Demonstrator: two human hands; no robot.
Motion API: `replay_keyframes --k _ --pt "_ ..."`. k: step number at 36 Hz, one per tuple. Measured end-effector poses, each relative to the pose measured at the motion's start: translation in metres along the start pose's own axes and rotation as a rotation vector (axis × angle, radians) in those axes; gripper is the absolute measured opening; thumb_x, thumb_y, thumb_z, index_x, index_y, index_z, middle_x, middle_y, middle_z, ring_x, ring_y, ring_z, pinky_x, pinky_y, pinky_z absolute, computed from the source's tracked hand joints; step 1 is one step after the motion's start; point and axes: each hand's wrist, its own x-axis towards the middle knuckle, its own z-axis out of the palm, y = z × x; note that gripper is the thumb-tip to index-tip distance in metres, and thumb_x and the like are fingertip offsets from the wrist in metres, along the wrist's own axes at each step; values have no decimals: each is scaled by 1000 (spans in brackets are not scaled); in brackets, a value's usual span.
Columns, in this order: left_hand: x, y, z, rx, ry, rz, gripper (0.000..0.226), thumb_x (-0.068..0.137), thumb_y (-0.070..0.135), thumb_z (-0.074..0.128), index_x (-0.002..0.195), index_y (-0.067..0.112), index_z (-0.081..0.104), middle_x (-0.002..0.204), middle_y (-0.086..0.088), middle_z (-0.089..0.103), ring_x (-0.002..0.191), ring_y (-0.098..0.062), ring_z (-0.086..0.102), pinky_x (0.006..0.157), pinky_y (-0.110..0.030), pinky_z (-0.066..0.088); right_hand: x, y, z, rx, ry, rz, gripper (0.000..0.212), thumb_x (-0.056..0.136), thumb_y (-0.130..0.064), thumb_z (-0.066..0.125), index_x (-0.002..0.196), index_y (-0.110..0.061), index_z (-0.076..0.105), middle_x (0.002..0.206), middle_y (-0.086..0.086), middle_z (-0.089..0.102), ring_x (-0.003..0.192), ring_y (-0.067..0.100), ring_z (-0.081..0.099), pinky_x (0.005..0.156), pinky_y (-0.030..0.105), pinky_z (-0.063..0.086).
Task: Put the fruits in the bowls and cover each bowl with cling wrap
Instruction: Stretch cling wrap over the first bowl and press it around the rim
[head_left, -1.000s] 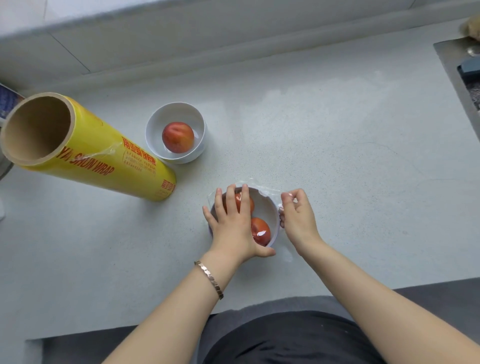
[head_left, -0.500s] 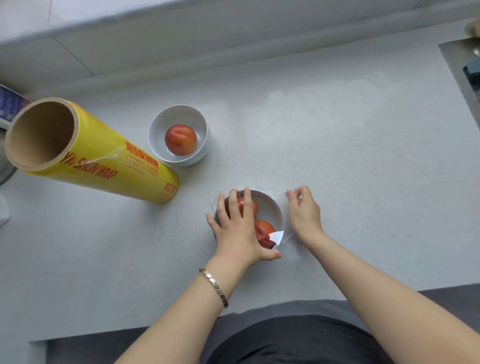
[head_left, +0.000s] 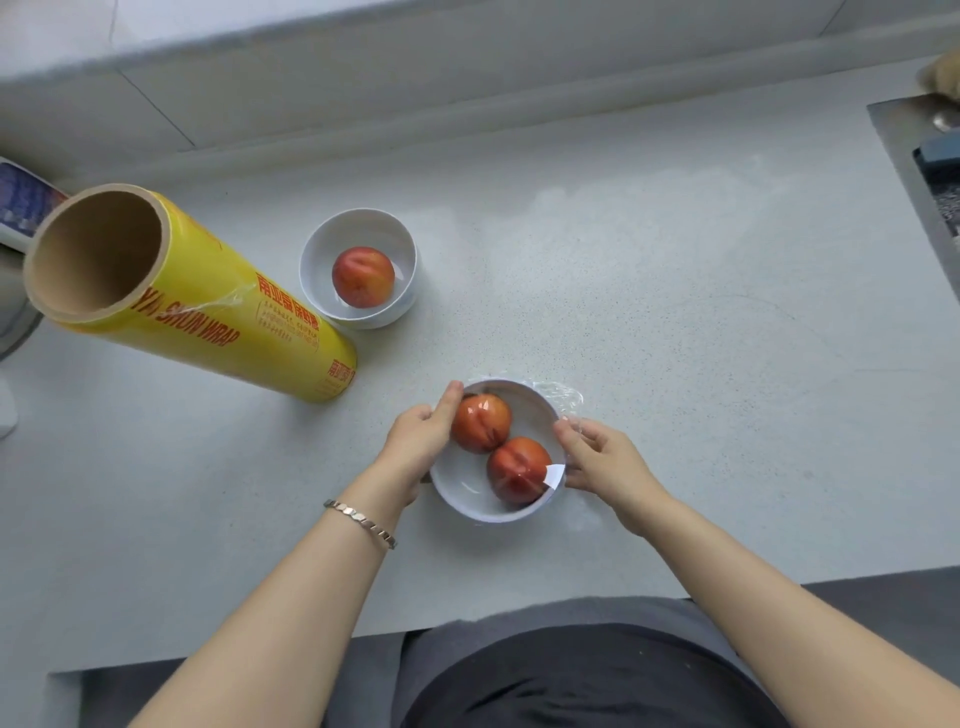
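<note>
A white bowl (head_left: 462, 491) near the counter's front holds two red-orange fruits (head_left: 480, 422) under a sheet of clear cling wrap (head_left: 558, 395). My left hand (head_left: 423, 439) presses against the bowl's left rim, fingers together. My right hand (head_left: 602, 457) pinches the film at the bowl's right rim, where it bunches. Farther back stands a second white bowl (head_left: 317, 270) with one fruit (head_left: 362, 276) and film over it. A big yellow cling wrap roll (head_left: 208, 322) lies to its left.
The grey counter ends in a front edge (head_left: 260, 654) close to my body. A sink (head_left: 924, 171) with a dark object is at the far right. A printed package (head_left: 21, 200) sits behind the roll at the left edge.
My left hand slid off the top of the near bowl to its left rim, uncovering both fruits. My right hand moved down along the right rim, still on the film.
</note>
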Motion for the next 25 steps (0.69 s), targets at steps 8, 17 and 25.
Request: replay_keyframes --k 8,17,25 --pt "-18 -1 2 17 -113 145 71 55 84 49 82 19 55 79 -3 55 75 -17 53 70 -33 43 -17 -3 -12 -178 -5 -269 22 91 -14 54 104 -29 65 88 -3 70 87 14 66 87 36 51" --pt "-54 -3 -3 -124 -167 396 44 59 55 64 91 26 59 86 11 64 71 8 58 65 -7 44 -49 -25 -17 -332 -6 -478 28 76 -34 57 103 -41 57 107 -14 62 100 -3 60 85 15 49" --pt "-73 -10 -3 -287 6 532 52 45 51 72 88 21 68 81 10 70 74 -1 63 68 -12 48 -64 -44 -16 -236 -180 -305 18 83 -27 65 100 -29 65 109 -6 68 99 1 62 86 14 47"
